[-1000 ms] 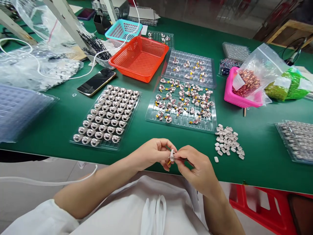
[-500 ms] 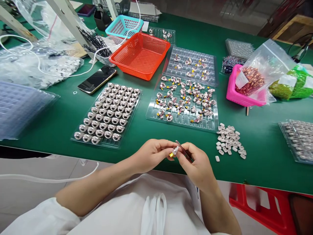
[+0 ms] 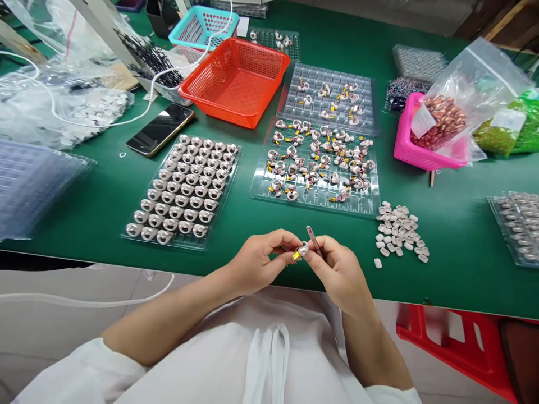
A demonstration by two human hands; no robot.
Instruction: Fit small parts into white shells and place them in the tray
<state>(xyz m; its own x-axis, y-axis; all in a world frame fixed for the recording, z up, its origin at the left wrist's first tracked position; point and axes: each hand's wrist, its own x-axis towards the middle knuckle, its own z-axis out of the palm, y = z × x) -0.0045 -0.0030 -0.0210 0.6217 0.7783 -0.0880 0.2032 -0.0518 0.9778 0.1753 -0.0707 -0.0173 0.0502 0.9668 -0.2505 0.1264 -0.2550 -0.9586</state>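
Near the table's front edge my two hands meet around a small pearly-white earbud part (image 3: pixel 303 250) with a yellow tab (image 3: pixel 296 256). My left hand (image 3: pixel 263 259) pinches it from the left side between thumb and fingers. My right hand (image 3: pixel 339 275) is closed, its thumb and finger touching the part's right side, and it also holds dark tweezers (image 3: pixel 314 240) that point up and away. Behind the hands lies a clear tray (image 3: pixel 290 203) of similar earbud parts with yellow tabs. Left of it, another clear tray (image 3: pixel 197 244) carries rows of shiny rounded shells.
Small white caps (image 3: pixel 400 227) lie loose to the right. Farther back stand a red basket (image 3: pixel 252 120), a blue basket (image 3: pixel 181 36) and a pink basket (image 3: pixel 404 134) with a bag of copper-coloured pieces. A phone (image 3: pixel 160 129) and stacked plastic trays (image 3: pixel 37 185) are at left.
The earbud part has turned between my fingers, showing a rounder side. The tweezers now stick up more clearly above my right hand. The camera view has shifted slightly.
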